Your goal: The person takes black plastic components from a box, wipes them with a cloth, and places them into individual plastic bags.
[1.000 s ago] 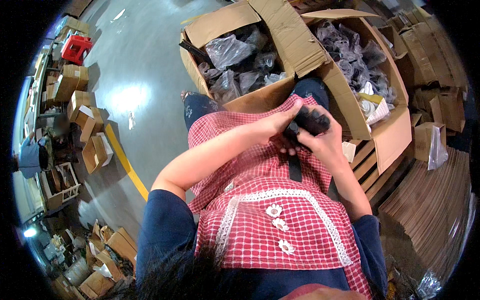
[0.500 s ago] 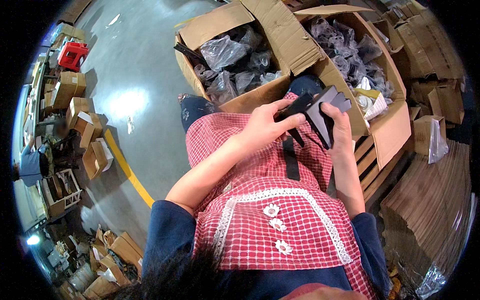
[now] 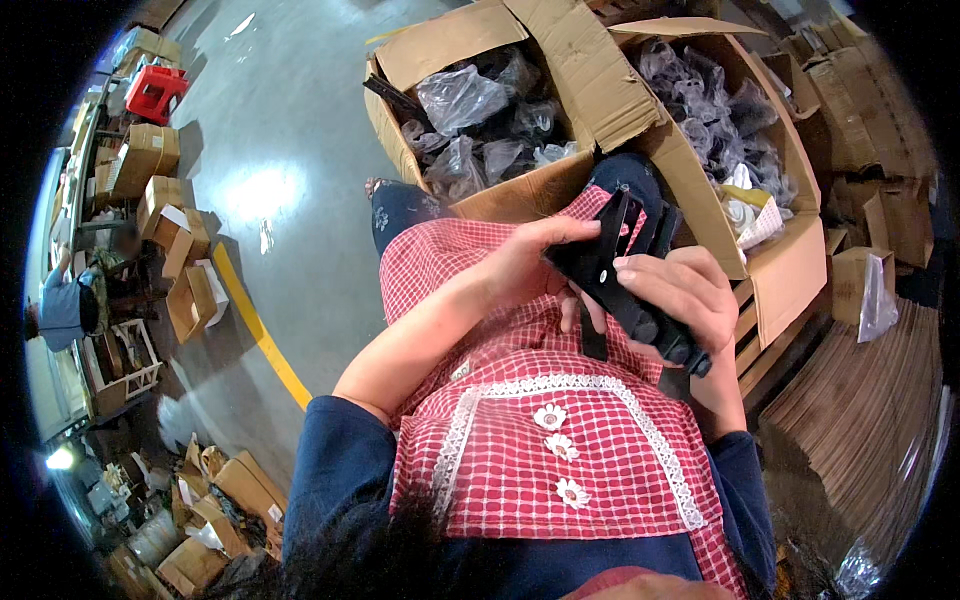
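Over my lap I hold a black plastic part (image 3: 626, 292) with angled plates, a slot and a row of rounded knobs along its lower right end. Its exact kind I cannot make out. My left hand (image 3: 540, 262) grips the left side, thumb on top and fingers below. On the other side my right hand (image 3: 686, 298) has its fingers bent over the face, beside a small white spot. Just beyond my knees stands an open carton (image 3: 520, 190) of dark parts in clear plastic bags (image 3: 460, 100).
To its right is a second open carton (image 3: 790, 255) with more bagged parts, over a wooden pallet (image 3: 762, 335). Flattened cardboard (image 3: 850, 390) is stacked at the right. Across a yellow floor line (image 3: 262, 330) are small boxes (image 3: 190, 310), a red crate (image 3: 156, 93) and another person (image 3: 62, 320).
The black part has been turned so that its slotted face and knobbed end show. My right hand has shifted from its side edge to over its face.
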The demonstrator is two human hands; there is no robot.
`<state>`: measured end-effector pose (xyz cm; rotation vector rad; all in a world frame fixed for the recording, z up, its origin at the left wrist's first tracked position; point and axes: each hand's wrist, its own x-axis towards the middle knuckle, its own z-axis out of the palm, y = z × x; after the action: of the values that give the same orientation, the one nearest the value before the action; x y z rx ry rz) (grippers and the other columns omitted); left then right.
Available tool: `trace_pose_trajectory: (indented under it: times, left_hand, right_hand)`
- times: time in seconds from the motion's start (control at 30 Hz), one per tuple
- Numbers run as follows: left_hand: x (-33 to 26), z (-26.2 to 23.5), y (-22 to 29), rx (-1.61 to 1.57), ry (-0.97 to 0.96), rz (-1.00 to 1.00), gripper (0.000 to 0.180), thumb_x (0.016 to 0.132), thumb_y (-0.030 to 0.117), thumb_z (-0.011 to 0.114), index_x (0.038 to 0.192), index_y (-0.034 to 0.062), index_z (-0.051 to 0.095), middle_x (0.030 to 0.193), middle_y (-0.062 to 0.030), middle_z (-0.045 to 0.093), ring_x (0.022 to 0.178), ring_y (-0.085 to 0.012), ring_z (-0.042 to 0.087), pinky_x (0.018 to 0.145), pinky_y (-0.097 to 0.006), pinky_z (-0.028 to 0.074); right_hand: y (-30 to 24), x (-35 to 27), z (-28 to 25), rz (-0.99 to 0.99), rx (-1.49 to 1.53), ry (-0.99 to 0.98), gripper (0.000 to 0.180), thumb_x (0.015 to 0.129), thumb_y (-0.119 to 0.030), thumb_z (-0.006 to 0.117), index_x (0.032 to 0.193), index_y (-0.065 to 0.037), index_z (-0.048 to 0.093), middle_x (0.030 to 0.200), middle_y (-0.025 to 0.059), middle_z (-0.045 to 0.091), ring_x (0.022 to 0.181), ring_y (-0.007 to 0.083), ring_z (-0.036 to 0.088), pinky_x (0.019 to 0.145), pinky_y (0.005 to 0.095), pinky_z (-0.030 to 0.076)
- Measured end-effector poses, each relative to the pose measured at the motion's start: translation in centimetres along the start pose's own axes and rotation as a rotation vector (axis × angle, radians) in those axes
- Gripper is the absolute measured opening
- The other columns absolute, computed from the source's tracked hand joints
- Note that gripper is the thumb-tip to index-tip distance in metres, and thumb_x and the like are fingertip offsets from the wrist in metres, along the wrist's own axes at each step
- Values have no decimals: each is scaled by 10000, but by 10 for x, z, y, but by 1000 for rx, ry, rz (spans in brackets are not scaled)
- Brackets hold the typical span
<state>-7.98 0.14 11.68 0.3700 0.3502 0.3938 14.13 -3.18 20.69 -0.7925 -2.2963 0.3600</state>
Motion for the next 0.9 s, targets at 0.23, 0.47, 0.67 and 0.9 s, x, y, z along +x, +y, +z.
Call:
trace_pose_trajectory:
  times: [0.23, 0.47, 0.67, 0.9]
  left_hand:
    - [-7, 12, -2, -37, 66, 14, 480, 1002, 379, 487, 1164, -57, 604, 900, -240, 711, 729, -313, 725, 488, -342, 589]
    - [-6, 3, -11, -24, -12, 39, 485, 1030, 377, 458, 1166, -72, 581, 971, -261, 702, 733, -330, 726, 507, -348, 602]
    - [-6, 11, -15, -74, 6, 122, 436, 1031, 358, 479, 1157, -46, 586, 974, -212, 699, 713, -296, 719, 510, -339, 594]
    - [2, -9, -13, 36, 138, 240, 301, 1007, 337, 542, 1156, 83, 604, 939, -59, 684, 717, -132, 674, 520, -266, 551]
  right_hand:
    - [-9, 1, 2, 132, 116, -50, 450, 670, -174, 776, 1104, -65, 730, 1090, 82, 738, 874, 220, 668, 771, 318, 535]
    - [-7, -4, 1, 183, 138, -67, 513, 637, -202, 801, 1130, -82, 723, 1095, 87, 735, 878, 262, 676, 800, 351, 530]
    - [0, 3, 4, 143, 153, -178, 465, 726, -238, 739, 1165, -87, 714, 1135, 82, 721, 897, 277, 647, 818, 377, 509]
    - [0, 4, 7, 117, 55, -111, 481, 696, -103, 788, 1155, -59, 653, 1174, 102, 688, 1010, 278, 649, 846, 370, 508]
